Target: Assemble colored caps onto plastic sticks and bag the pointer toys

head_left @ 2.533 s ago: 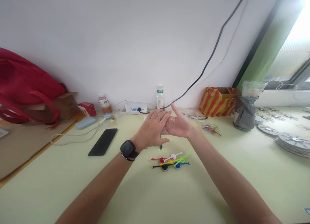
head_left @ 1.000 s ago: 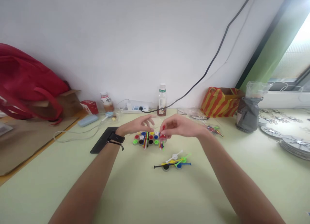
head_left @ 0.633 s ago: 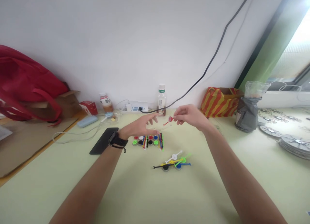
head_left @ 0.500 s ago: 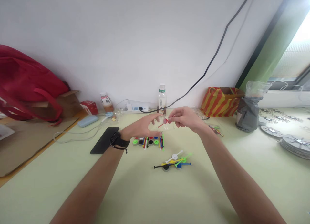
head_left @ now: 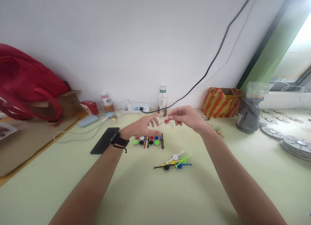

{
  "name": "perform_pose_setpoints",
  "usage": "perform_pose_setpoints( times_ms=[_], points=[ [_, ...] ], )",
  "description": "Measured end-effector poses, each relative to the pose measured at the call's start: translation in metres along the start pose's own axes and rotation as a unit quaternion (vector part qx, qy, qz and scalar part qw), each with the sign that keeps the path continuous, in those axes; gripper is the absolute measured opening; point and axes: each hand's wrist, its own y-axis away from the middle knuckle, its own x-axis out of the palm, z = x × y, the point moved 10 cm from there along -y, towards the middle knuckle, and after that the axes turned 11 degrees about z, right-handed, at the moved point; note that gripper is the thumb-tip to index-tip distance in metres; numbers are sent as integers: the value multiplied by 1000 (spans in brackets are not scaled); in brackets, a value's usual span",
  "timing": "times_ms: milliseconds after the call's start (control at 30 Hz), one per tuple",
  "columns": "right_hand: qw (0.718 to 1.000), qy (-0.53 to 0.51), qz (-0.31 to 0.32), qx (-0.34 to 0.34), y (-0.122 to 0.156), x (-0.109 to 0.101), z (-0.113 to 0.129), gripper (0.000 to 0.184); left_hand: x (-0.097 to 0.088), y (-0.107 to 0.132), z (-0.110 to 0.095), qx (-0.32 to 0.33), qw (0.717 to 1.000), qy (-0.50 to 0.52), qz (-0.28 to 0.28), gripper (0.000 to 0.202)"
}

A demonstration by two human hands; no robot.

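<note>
Between finger and thumb, my right hand (head_left: 187, 118) pinches a small red arrow-shaped spinner (head_left: 166, 121) above the table. One end of the spinner points toward my left hand (head_left: 143, 126), whose fingers and thumb are spread apart in a curve and hold nothing I can see. Below the left hand lie rows of small round pieces, such as a green disc (head_left: 135, 142) and a black disc (head_left: 151, 143), with coloured arrows (head_left: 162, 142) beside them. Nearer to me is a loose pile of spinners, including a white spinner (head_left: 175, 157) and a black disc-based spinner (head_left: 166, 168).
A black tablet-like slab (head_left: 104, 141) lies left of my wrist. By the wall stand a bottle (head_left: 162, 100), a power strip (head_left: 136, 109) and a second bottle (head_left: 107, 102). A striped bag (head_left: 215, 103) and stacked grey discs (head_left: 296, 145) are at the right.
The red spinner has tilted in my right fingers, its left end now higher and closer to my left fingertips. Both hands have shifted only slightly. The spinner pile has stayed put.
</note>
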Motion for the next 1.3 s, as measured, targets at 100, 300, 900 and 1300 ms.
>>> perform_pose_setpoints(
  times_ms=[100, 300, 900, 1300],
  points=[
    [997, 76, -26, 5, 5, -9, 5, 27, 9, -1, 1, -4, 997, 58, 53, 83],
    [993, 118, -1, -20, 7, -1, 17, 27, 25, -2, 0, -2, 978, 169, 120, 75],
    [952, 303, -1, -29, -2, 7, 14, 29, 37, -4, -7, 19, 958, 245, 149, 68],
    [852, 278, 420, 144, 23, 75, -77, 27, 35, 5, 40, -87, 959, 218, 157, 74]
  ],
)
